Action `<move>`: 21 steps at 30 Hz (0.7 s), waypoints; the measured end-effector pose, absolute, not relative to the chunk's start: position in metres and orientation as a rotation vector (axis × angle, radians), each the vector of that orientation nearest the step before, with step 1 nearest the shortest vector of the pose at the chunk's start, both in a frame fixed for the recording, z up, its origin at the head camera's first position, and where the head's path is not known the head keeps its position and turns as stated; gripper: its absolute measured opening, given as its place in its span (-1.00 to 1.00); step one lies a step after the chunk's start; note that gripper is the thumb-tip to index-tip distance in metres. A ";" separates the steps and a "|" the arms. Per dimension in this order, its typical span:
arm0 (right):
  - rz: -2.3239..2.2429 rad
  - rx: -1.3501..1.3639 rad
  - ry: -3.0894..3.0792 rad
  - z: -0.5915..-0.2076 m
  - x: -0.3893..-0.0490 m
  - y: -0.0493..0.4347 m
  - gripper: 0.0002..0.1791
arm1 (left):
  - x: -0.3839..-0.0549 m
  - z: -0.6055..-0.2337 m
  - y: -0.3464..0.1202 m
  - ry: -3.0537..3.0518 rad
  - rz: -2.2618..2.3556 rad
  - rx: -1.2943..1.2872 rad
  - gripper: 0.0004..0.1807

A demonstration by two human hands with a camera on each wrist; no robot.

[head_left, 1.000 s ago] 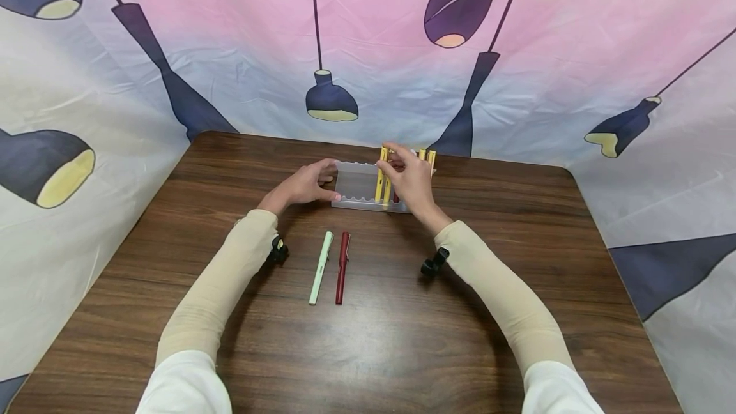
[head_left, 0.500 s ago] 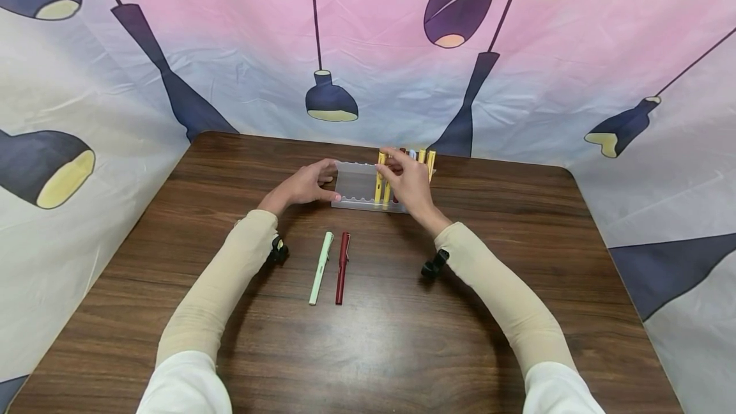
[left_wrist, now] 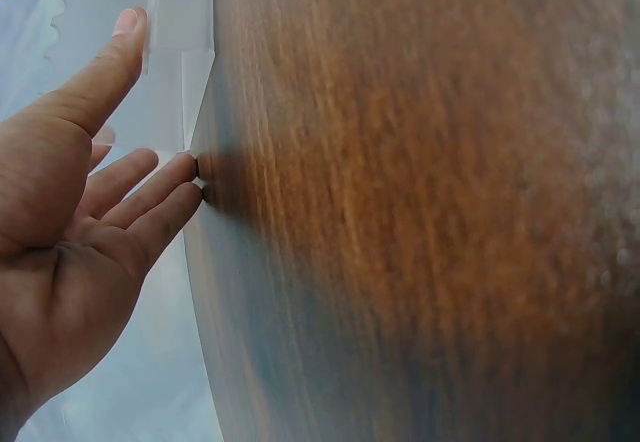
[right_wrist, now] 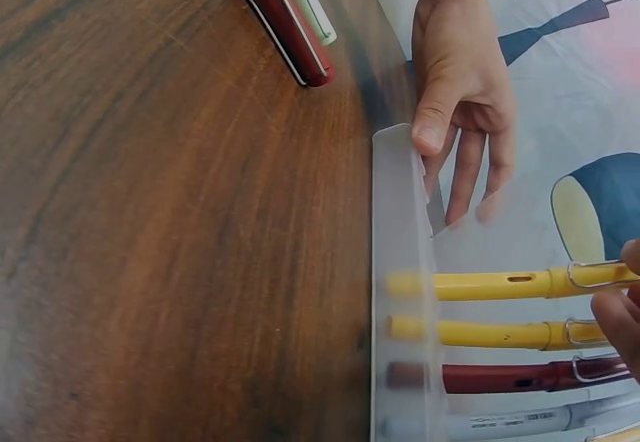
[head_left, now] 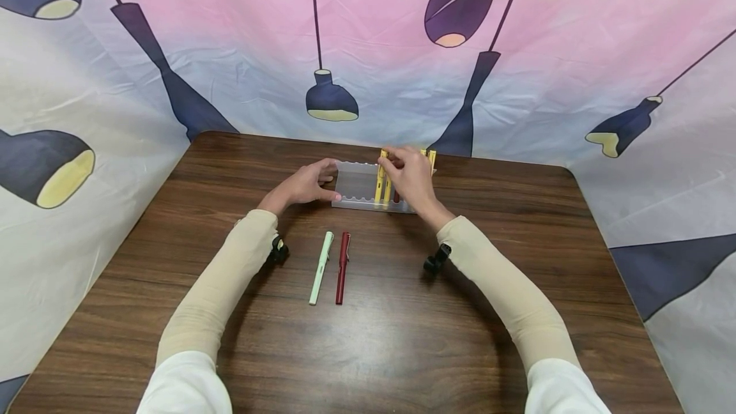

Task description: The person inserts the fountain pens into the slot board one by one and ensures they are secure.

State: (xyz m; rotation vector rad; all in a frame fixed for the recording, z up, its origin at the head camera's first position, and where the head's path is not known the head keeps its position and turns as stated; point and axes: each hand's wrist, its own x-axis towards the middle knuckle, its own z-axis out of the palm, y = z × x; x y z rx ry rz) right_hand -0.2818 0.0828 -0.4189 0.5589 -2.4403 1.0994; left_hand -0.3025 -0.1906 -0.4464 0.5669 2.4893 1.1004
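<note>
A clear plastic pen rack (head_left: 355, 181) stands at the back of the table. At its left end my left hand (head_left: 305, 184) holds it, thumb on the front edge and fingers behind. My right hand (head_left: 413, 177) pinches the cap end of the leftmost yellow fountain pen (right_wrist: 490, 286), which leans upright in a notch. Beside it in the right wrist view are a second yellow pen (right_wrist: 490, 333), a dark red pen (right_wrist: 500, 378) and a pale translucent pen (right_wrist: 510, 422). Part of the rack's right side is hidden behind my right hand.
A mint green pen (head_left: 321, 267) and a dark red pen (head_left: 342, 267) lie side by side on the brown wooden table (head_left: 368, 350). More yellow pens (head_left: 432, 158) show at the rack's right end. A printed cloth (head_left: 259, 82) hangs right behind the table.
My right hand shifts slightly left and back right at the top of the leftmost yellow pen, whose top tilts with it. The left hand and the rack stay in place.
</note>
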 end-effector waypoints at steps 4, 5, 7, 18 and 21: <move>1.056 0.556 -2.460 -0.416 -0.285 0.082 -0.66 | -0.302 -0.446 -0.191 2.487 1.103 0.558 0.00; 1.049 0.556 -2.466 -0.416 -0.286 0.082 -0.67 | -0.301 -0.446 -0.191 2.486 1.104 0.556 0.00; 1.041 0.554 -2.476 -0.415 -0.287 0.081 -0.67 | -0.301 -0.446 -0.190 2.484 1.108 0.552 0.00; 1.063 0.510 -2.531 -0.414 -0.291 0.082 -0.65 | -0.301 -0.445 -0.190 2.492 1.115 0.552 0.00; 1.074 0.510 -2.534 -0.414 -0.291 0.081 -0.64 | -0.301 -0.446 -0.190 2.494 1.126 0.548 0.00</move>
